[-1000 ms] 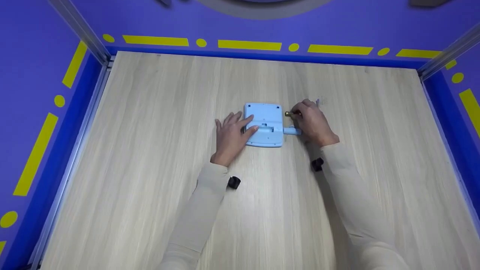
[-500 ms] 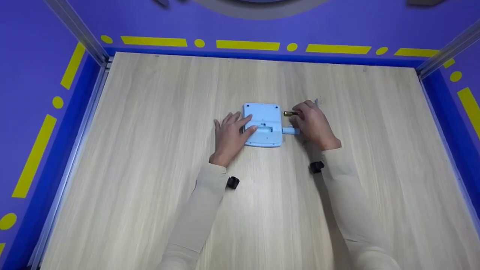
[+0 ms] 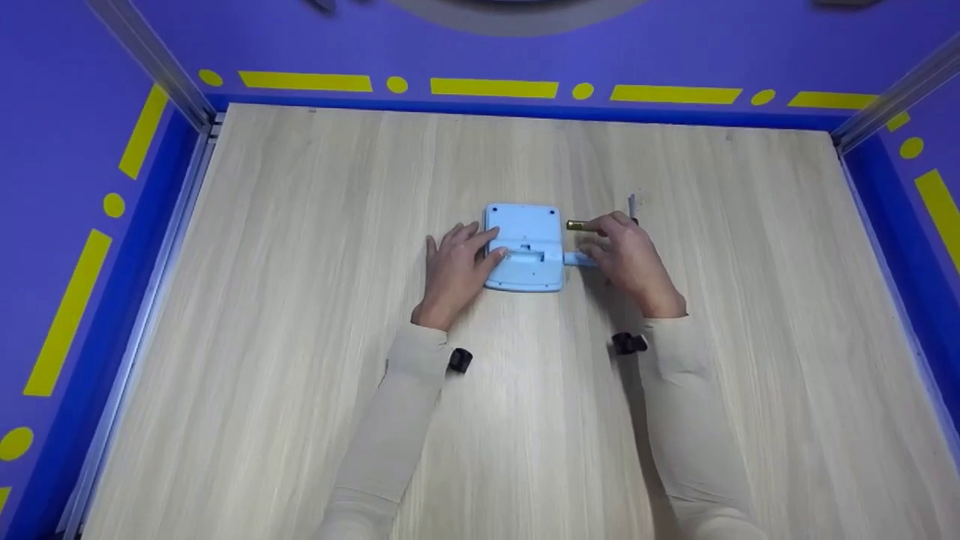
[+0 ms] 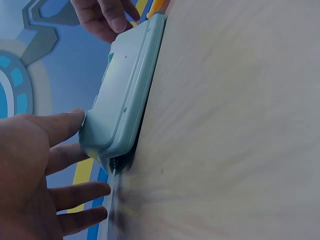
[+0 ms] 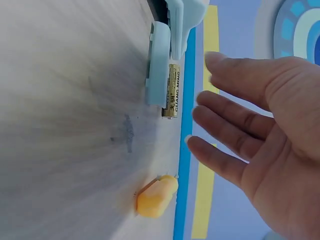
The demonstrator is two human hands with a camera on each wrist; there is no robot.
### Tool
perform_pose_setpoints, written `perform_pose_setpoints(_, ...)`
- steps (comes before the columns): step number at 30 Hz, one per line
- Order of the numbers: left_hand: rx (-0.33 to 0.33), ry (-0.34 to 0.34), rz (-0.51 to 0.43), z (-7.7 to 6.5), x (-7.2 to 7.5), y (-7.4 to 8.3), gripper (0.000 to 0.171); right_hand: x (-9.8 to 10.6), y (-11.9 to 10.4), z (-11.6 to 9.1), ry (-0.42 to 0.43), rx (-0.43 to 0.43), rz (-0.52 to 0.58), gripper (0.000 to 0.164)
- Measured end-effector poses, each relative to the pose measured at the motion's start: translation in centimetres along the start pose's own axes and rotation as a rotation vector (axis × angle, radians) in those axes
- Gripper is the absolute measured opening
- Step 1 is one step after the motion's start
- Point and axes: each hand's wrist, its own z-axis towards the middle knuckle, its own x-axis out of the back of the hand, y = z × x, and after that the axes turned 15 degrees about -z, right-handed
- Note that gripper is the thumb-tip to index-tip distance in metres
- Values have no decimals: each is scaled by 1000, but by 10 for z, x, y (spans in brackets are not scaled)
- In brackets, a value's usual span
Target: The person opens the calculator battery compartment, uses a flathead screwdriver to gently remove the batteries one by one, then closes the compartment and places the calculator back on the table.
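Note:
A light-blue calculator-like device [image 3: 523,225] lies back side up, a slot in its back exposed. My left hand [image 3: 454,268] rests at its left edge, thumb and index finger touching the casing; in the left wrist view the other fingers stick out straight. Right of the device lies a small light-blue cover [image 5: 159,65]. A gold and black battery [image 5: 172,92] lies beside that cover. My right hand [image 5: 255,115] hovers next to the battery, its fingers extended and apart from it in the right wrist view; in the head view they partly hide it.
Beyond the battery, an orange-yellow rounded object [image 5: 157,197] sits on the wooden table [image 3: 315,300]; the right hand hides it in the head view. A thin grey piece [image 3: 632,202] shows behind that hand. Blue walls [image 3: 480,45] border the table.
My right hand has eased slightly back towards me, its fingers coming off the battery, of which more now shows. My left hand keeps its place on the device.

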Motion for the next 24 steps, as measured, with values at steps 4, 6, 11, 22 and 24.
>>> perform_pose_setpoints(4, 2, -3, 1, -1, 3, -3, 49, -3, 0, -1, -28, -7, 20, 31)
perform_pose_setpoints(6, 4, -11, 0, -1, 4, -4, 49, -5, 0, -1, -31, -10, 24, 32)
perform_pose_setpoints(11, -4, -26, -11, -1, 4, -6, 49, -11, -1, -2, -47, -35, 33, 31)
perform_pose_setpoints(22, -11, -33, -10, -1, 5, -5, 49, -20, -3, -3, -27, -70, -23, 24)
perform_pose_setpoints(24, -14, -35, -12, -1, 5, -5, 49, -21, -3, -3, -21, -67, -27, 21)
